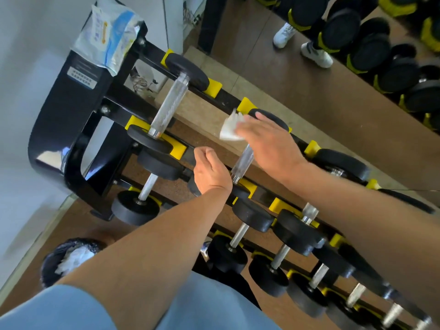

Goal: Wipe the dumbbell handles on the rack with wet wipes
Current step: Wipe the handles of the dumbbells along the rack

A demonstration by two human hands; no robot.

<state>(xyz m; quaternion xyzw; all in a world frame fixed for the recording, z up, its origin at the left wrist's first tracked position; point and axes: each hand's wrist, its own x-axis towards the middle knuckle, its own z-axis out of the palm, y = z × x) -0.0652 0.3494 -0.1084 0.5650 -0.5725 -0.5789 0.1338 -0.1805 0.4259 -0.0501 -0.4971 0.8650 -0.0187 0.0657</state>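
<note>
Across the top tier of the black steel dumbbell rack with yellow plastic cradles (215,85), seen from the head camera, two knurled chrome handles lie bare to reach. At about one o'clock from the picture's centre the right hand (266,141) pinches a crumpled white wet wipe (230,128) in its fingers, the wipe bunched at the fingertips and set at the far end of the second dumbbell's chrome handle (243,160), beside that dumbbell's black round weight head; whether the wipe is already pressed on the metal I cannot tell, as the hand hides the spot. Bunching the wipe probably gives a thick damp pad to run along the knurling. At the centre the left hand (210,171) hangs with loosely curled fingers, gripping nothing, just beside the near end of that same handle, likely kept close to steady the dumbbell or rack. At eleven o'clock the first dumbbell's long chrome handle (169,103) rests in its cradles, untouched by either hand. At the far eleven o'clock, a white and blue soft pack of wet wipes (108,34) sits on the rack's end post, within easy reach for a fresh sheet. At seven o'clock a black-lined waste bin (69,260) holds white crumpled wipes, placed near for spent ones. Lower tiers of dumbbells run toward five o'clock.
</note>
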